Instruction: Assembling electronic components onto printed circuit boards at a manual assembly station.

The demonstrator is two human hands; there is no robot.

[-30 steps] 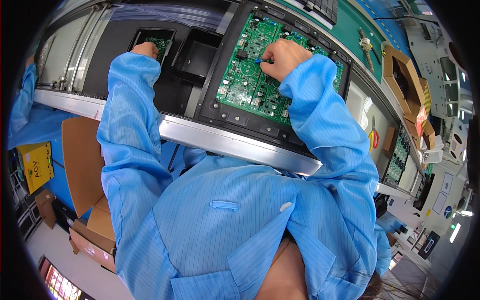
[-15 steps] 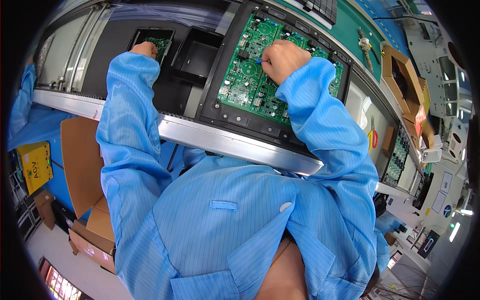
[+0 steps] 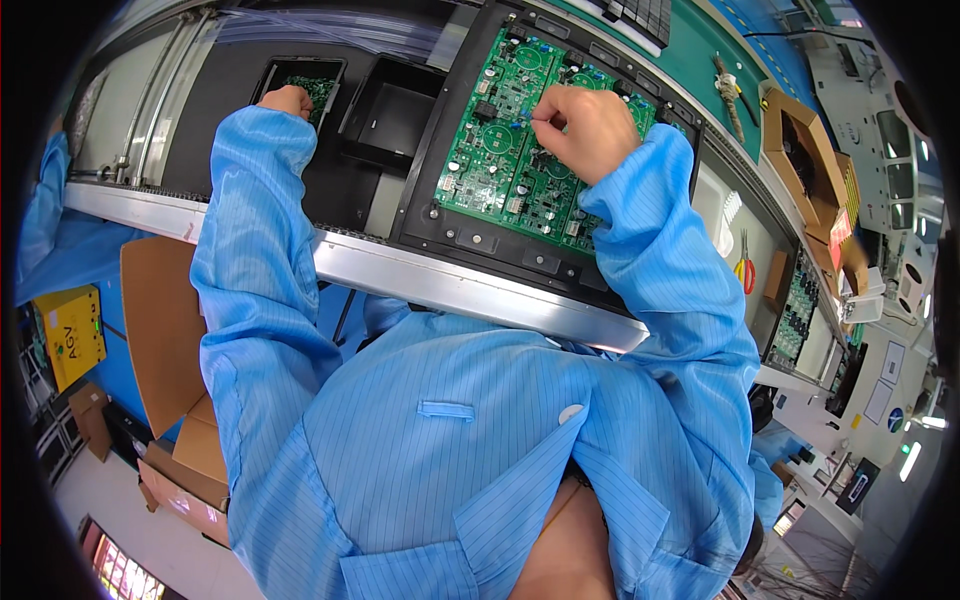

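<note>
My right hand [image 3: 590, 130] is held over a panel of green circuit boards [image 3: 490, 165], its thumb and forefinger bent together above the board's middle. Anything between those fingertips is too small to make out. The panel lies in a black carrier frame [image 3: 460, 237] and bears several round printed outlines, blue and black parts. At the left, my left hand [image 3: 288, 100] rests by the near edge of a black bin [image 3: 268, 78] of small green parts. Its fingers are curled, and their tips are mostly hidden, so what they hold does not show.
A second black bin [image 3: 395, 105] stands between the first bin and the carrier. A metal rail [image 3: 420, 280] runs along the near edge. Right of the carrier are a white tray [image 3: 712, 205], red-and-yellow-handled pliers [image 3: 746, 275] and more boards [image 3: 795, 315]. An open cardboard box [image 3: 800, 165] sits beyond.
My right hand has shifted slightly right and back from the spot where a small blue part showed at its fingertips. My left hand has hardly moved.
</note>
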